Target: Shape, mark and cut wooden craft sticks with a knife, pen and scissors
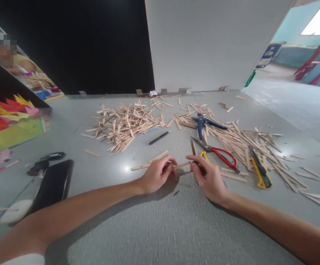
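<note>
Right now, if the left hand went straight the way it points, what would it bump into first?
Likely the short, pale wooden stick at the tips of the left hand, perhaps touching it, then the right hand; depth is unclear.

Worktop [116, 232]: left stick heap [124, 129] at back, pen [160, 138] just front-right of it; right stick heap [233, 138] behind scissors [209, 148], utility knife [260, 169] further right (at that heap's edge). Phone [51, 186] far left, keys [41, 165] beside its far end.

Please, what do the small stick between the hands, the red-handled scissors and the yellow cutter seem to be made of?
Small stick: probably unpainted wood, from its pale tan, matt look.
Red-handled scissors: grey blades look metal; the smooth red handles may be plastic-coated.
Yellow cutter: likely hard plastic casing, judging by its even, bright colour.
</note>
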A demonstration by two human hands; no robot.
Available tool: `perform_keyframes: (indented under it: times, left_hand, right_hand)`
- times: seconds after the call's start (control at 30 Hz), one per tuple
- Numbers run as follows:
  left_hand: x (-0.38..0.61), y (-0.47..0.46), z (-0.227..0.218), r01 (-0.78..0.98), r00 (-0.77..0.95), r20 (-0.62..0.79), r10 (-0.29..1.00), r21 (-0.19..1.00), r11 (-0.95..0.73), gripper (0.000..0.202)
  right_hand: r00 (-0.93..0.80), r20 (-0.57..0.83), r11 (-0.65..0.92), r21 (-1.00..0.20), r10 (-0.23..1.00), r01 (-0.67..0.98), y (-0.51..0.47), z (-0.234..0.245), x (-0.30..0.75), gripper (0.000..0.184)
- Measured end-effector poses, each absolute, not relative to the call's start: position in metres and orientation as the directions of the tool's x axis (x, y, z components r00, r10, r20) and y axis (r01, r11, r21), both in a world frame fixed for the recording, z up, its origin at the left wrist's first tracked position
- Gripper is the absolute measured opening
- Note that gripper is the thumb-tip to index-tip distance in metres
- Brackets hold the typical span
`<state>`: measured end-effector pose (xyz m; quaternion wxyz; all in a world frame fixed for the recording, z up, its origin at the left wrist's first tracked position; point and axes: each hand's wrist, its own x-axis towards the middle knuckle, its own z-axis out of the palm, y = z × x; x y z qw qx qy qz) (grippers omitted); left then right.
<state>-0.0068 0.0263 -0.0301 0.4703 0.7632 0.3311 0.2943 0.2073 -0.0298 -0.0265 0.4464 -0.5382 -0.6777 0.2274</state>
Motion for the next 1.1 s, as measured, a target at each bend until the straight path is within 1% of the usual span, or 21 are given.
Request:
perform_keyframes:
  times: [0.13,0.23,0.33,0.4,0.53,0.63,0.77,0.93,1.1]
  left_hand:
    - [-0.007,0.029,-0.033,0.206,0.63,0.139,0.764,0.918,-0.337,0.024]
    - [-0.007,0.029,-0.034,0.181,0.651,0.123,0.749,0.933,-0.311,0.025]
    - [-0.006,0.028,-0.033,0.182,0.7,0.075,0.711,0.943,-0.278,0.032]
    - [-0.006,0.027,-0.031,0.194,0.712,0.054,0.7,0.943,-0.269,0.029]
    - [-0.005,0.026,-0.028,0.172,0.644,0.026,0.765,0.969,-0.178,0.023]
    - [-0.004,0.026,-0.029,0.148,0.615,0.016,0.788,0.98,-0.135,0.028]
    - [-0.003,0.026,-0.03,0.091,0.566,0.024,0.824,0.992,-0.091,0.035]
    - [-0.002,0.026,-0.03,0.054,0.508,0.006,0.861,0.998,-0.038,0.042]
    - [-0.001,0.027,-0.031,0.048,0.478,0.036,0.877,0.997,-0.066,0.042]
  right_hand:
    - [-0.096,0.403,0.388,-0.749,0.91,0.537,-0.031,-0.023,0.207,0.027]
    - [-0.1,0.366,0.365,-0.786,0.925,0.499,-0.031,-0.023,0.208,0.025]
    - [-0.082,0.345,0.341,-0.809,0.935,0.479,-0.03,-0.025,0.209,0.025]
    - [-0.08,0.332,0.329,-0.822,0.94,0.465,-0.03,-0.026,0.21,0.027]
    - [-0.086,0.286,0.295,-0.859,0.954,0.419,-0.03,-0.027,0.21,0.035]
    - [-0.072,0.275,0.28,-0.866,0.959,0.414,-0.031,-0.028,0.209,0.042]
    - [-0.058,0.279,0.275,-0.85,0.958,0.449,-0.032,-0.028,0.209,0.051]
    - [-0.105,0.252,0.269,-0.807,0.962,0.525,-0.032,-0.022,0.209,0.042]
    - [-0.171,0.262,0.313,-0.795,0.95,0.52,-0.035,-0.016,0.21,0.04]
